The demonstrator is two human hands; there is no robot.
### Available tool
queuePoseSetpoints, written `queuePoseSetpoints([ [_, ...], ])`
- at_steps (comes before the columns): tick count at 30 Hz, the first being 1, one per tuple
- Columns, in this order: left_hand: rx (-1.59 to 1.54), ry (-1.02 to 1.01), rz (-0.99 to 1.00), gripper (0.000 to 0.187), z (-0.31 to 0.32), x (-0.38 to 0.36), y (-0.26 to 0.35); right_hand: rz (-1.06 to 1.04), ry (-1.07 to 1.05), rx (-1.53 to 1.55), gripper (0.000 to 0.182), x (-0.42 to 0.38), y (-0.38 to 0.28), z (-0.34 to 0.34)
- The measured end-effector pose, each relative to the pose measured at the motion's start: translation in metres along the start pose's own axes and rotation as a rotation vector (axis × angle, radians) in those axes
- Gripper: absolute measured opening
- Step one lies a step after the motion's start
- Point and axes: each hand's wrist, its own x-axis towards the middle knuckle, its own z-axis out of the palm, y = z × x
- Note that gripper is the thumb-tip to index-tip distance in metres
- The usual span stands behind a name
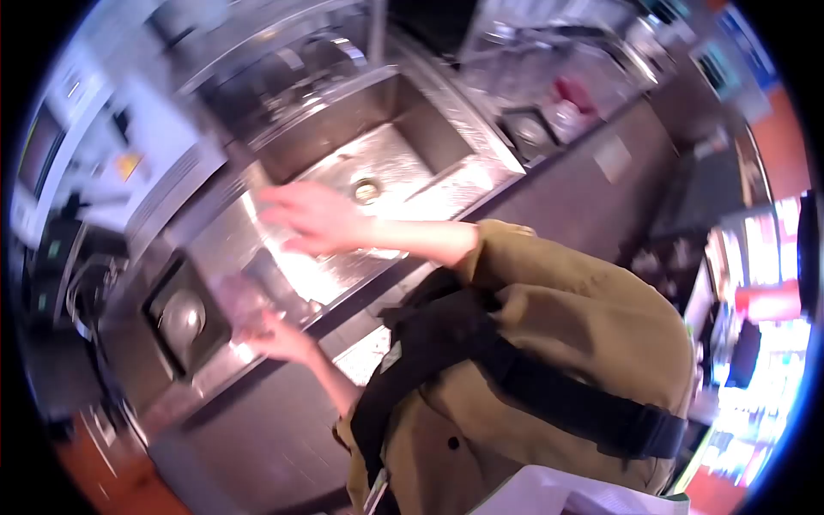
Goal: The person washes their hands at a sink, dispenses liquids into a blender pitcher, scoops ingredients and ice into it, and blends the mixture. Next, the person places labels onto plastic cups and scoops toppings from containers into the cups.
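My right hand [316,218] reaches over the near left rim of the steel sink [438,137], fingers spread and holding nothing that I can see. Lower down, at the counter's front edge, my left hand [281,338] has its fingers curled against a see-through plastic thing [243,299]. Motion blur hides its exact kind. Left of that hand, a dark square tray [163,322] holds a rounded, shiny metal piece [182,319].
A drain [366,190] shows in the sink floor, with faucets [330,53] behind. Right of the sink are clear containers [532,73], a red item [573,93] and another dark tray [528,130]. A white machine [146,154] stands at left; black equipment [64,283] is beyond.
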Motion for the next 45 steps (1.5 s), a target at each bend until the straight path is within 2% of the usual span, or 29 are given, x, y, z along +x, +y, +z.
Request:
queuePoseSetpoints([
  [1,0.005,-0.062,-0.009,0.041,-0.01,-0.011,0.009,0.187,-0.01,-0.128,0.041,-0.032,0.019,-0.05],
  [2,-0.341,0.032,-0.041,0.039,-0.006,-0.028,0.002,0.466,0.05,-0.251,0.04,-0.106,0.075,-0.07],
  [3,-0.276,0.095,0.016,0.036,-0.006,-0.048,-0.002,0.529,0.148,-0.571,0.045,-0.155,0.104,-0.12],
  [4,-0.312,-0.017,0.001,0.033,0.002,-0.072,-0.001,0.665,0.214,-0.849,0.051,-0.193,0.118,-0.165],
  [5,-0.339,-0.129,-0.027,0.03,0.007,-0.098,0.003,0.755,0.132,-0.941,0.055,-0.236,0.135,-0.198],
  [7,-0.304,-0.635,-0.083,0.025,0.036,-0.137,0.035,0.789,-0.053,-1.088,0.051,-0.278,0.141,-0.238],
  [8,-0.384,-0.749,-0.049,0.022,0.058,-0.152,0.05,0.869,-0.184,-1.024,0.052,-0.292,0.147,-0.251],
  [9,-0.456,-0.867,-0.014,0.02,0.077,-0.168,0.066,0.862,-0.479,-0.996,0.048,-0.307,0.152,-0.267],
  [11,-0.375,-1.042,0.136,0.017,0.114,-0.188,0.117,0.686,-0.56,-0.718,0.037,-0.333,0.176,-0.288],
  [13,-0.465,-1.075,0.186,0.014,0.153,-0.22,0.17,0.45,-0.306,-0.491,0.025,-0.293,0.151,-0.334],
  [15,-0.588,-1.054,0.307,0.014,0.201,-0.259,0.216,0.373,-0.24,-0.366,0.025,-0.251,0.125,-0.406],
  [17,-0.685,-1.083,0.345,0.013,0.243,-0.307,0.279,0.191,-0.233,-0.375,0.03,-0.222,0.104,-0.481],
  [19,-0.697,-1.143,0.396,0.014,0.287,-0.358,0.341,0.103,-0.289,-0.58,0.037,-0.213,0.107,-0.549],
  [21,-0.85,-1.283,0.326,0.016,0.335,-0.407,0.394,0.214,-0.298,-0.672,0.04,-0.215,0.141,-0.589],
  [22,-0.915,-1.338,0.249,0.018,0.366,-0.43,0.411,0.246,-0.271,-0.664,0.036,-0.223,0.17,-0.602],
  [23,-0.764,-1.319,0.383,0.026,0.392,-0.447,0.424,0.254,-0.27,-0.688,0.029,-0.234,0.202,-0.612],
  [24,-0.756,-1.413,0.194,0.034,0.44,-0.474,0.436,0.256,-0.288,-0.655,0.032,-0.253,0.245,-0.62],
  [25,-0.671,-1.413,0.158,0.04,0.458,-0.483,0.441,0.282,-0.295,-0.633,0.035,-0.266,0.268,-0.614],
  [27,-0.575,-1.395,0.119,0.04,0.476,-0.5,0.448,0.362,-0.241,-0.609,0.032,-0.271,0.278,-0.604],
  [32,-0.452,-1.265,0.344,0.042,0.496,-0.524,0.441,0.351,-0.274,-0.448,0.044,-0.275,0.285,-0.617],
  [34,-0.304,-1.25,0.421,0.044,0.494,-0.52,0.447,0.336,-0.222,-0.51,0.047,-0.265,0.282,-0.647],
  [36,-0.149,-1.111,0.77,0.048,0.486,-0.521,0.452,0.393,0.115,-0.583,0.042,-0.262,0.321,-0.676],
  [37,-0.04,-1.027,0.924,0.049,0.475,-0.523,0.464,0.406,0.169,-0.686,0.04,-0.263,0.346,-0.686],
  [38,0.071,-1.028,0.997,0.05,0.472,-0.528,0.474,0.505,0.119,-0.739,0.047,-0.271,0.37,-0.686],
  [41,0.155,-0.793,1.291,0.053,0.488,-0.551,0.458,0.561,-0.141,-0.724,0.057,-0.281,0.407,-0.67],
  [42,0.112,-0.828,1.234,0.054,0.495,-0.553,0.45,0.699,-0.352,-0.68,0.062,-0.289,0.412,-0.661],
  [43,0.099,-0.842,1.233,0.053,0.499,-0.553,0.45,0.663,-0.254,-0.803,0.064,-0.294,0.409,-0.651],
  [45,0.081,-0.88,1.226,0.053,0.495,-0.552,0.451,0.707,-0.303,-0.833,0.06,-0.29,0.407,-0.649],
])
